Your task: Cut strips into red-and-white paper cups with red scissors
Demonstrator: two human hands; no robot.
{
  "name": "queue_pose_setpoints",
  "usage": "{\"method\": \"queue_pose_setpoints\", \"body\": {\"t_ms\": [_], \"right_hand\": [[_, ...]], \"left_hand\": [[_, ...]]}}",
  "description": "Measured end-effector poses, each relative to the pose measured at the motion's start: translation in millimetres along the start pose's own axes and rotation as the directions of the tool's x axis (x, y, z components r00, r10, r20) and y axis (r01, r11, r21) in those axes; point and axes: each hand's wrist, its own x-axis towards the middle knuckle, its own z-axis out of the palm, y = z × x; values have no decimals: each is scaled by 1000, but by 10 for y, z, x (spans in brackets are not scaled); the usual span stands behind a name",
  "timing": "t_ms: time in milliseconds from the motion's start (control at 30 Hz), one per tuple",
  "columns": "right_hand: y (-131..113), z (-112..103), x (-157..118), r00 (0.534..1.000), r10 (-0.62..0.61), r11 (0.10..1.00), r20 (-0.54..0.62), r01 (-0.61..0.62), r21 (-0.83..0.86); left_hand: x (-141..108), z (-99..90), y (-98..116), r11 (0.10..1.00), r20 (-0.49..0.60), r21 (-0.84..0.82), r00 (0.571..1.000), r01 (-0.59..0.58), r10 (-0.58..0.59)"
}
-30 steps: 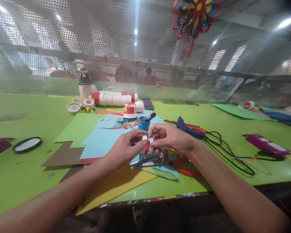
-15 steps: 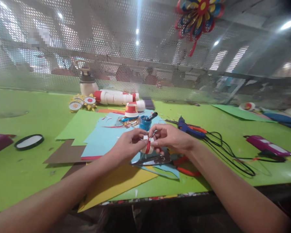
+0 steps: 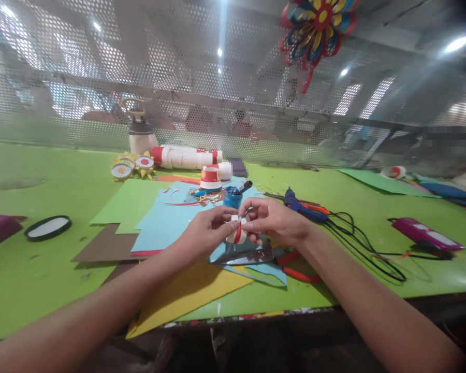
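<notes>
Between my hands is a small white paper piece [image 3: 233,237] with a red strip [image 3: 238,234] across its front. My left hand [image 3: 212,228] pinches its left side with thumb and fingers. On the other side, my right hand [image 3: 272,221] has thumb and forefinger closed at the top of the red strip. Beneath the hands lie scissors with a dark blade [image 3: 243,256] and orange handles [image 3: 301,274], resting on light blue paper [image 3: 166,223]. Just behind the fingers stands a blue jar [image 3: 232,197] with a black-capped pen in it.
A blue glue gun [image 3: 301,207] with a looped black cable lies at right, near a purple case [image 3: 427,233]. Behind are a red and white cup [image 3: 210,177], white cup tubes [image 3: 186,157] and yellow-edged discs [image 3: 144,161]. A black ring [image 3: 47,228] lies left.
The red strip on the white piece now lies more slanted and its shape looks different. Both hands keep nearly the same place and grip. The view has shifted slightly.
</notes>
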Motion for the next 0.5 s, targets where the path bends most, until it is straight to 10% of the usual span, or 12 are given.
{"method": "queue_pose_setpoints", "body": {"t_ms": [500], "right_hand": [[-44,52,12,997,-24,999,-71,22,-36]], "left_hand": [[52,-44,-97,999,-80,41,997,-12,15]]}}
